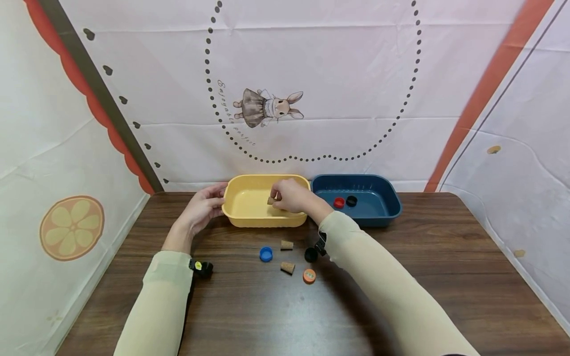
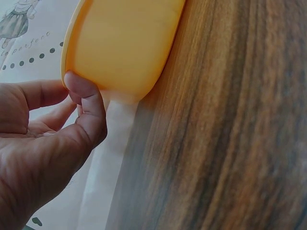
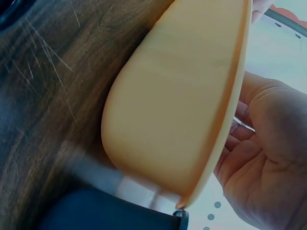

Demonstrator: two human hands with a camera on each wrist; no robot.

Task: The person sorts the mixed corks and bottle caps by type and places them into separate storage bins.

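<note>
My left hand (image 1: 204,206) is at the left end of a yellow plastic tray (image 1: 267,222). In the left wrist view its thumb and fingers (image 2: 45,94) pinch the tray's rim. Over the inside of that tray, my right hand (image 1: 291,195) pinches a small cork stopper (image 1: 270,200). The right wrist view shows the right hand (image 3: 268,148) beyond the tray's wall, which hides its fingertips and the cork. In front of the tray lie two more cork stoppers, one farther back (image 1: 287,245) and one nearer (image 1: 287,267).
A dark blue tray (image 1: 378,212) stands right beside the yellow one, holding a red cap (image 1: 339,202) and a black cap (image 1: 351,200). On the wooden table (image 1: 240,316) lie a blue cap (image 1: 265,254), another black cap (image 1: 310,254) and an orange cap (image 1: 309,276). A printed cloth (image 1: 356,89) hangs behind.
</note>
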